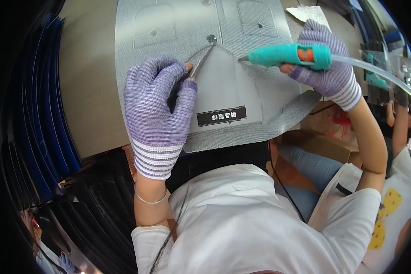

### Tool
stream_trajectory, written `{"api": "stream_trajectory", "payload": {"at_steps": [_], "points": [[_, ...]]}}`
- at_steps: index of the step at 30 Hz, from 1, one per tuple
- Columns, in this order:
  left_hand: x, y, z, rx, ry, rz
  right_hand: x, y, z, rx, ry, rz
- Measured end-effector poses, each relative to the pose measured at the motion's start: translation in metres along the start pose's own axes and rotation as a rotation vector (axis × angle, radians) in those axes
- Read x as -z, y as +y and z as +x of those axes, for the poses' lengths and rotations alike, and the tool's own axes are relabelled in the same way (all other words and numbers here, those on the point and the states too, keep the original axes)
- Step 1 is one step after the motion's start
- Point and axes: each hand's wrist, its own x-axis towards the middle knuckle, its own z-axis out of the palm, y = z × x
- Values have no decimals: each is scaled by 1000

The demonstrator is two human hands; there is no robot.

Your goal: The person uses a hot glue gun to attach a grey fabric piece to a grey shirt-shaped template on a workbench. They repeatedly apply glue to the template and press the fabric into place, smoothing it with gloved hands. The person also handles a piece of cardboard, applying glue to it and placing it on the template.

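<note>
A flat grey sheet printed like a denim jacket (155, 18), with pockets and round buttons, lies on the table in front of me. A paler wedge-shaped panel (223, 86) with a black label (221, 116) shows between its parted edges. My left hand (157, 98), in a purple-and-white striped knit glove with bare thumb and fingertip, pinches a narrow folded flap (200, 59) on the panel's left side. My right hand (326, 64), in a matching glove, grips a teal hot glue gun (278, 55). Its nozzle points left, at the panel's right edge; I cannot tell whether it touches.
A long translucent glue stick (379, 71) trails from the gun's back. Dark blue folded sheets (41, 105) stand stacked at the left, and black ones (91, 219) lie below. A white scrap (308, 16) lies at the far right. Another person's white shirt (399, 201) shows close on my right.
</note>
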Motion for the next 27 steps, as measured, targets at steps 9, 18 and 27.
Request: {"api": "stream_trajectory", "payload": {"at_steps": [9, 18, 27], "points": [[5, 7, -1, 20, -3, -4, 17, 31, -68, -232, 100, 587], [3, 15, 10, 15, -21, -24, 10, 173, -106, -807, 689, 270], [5, 15, 1, 53, -23, 2, 20, 115, -150, -742, 326, -652]]}}
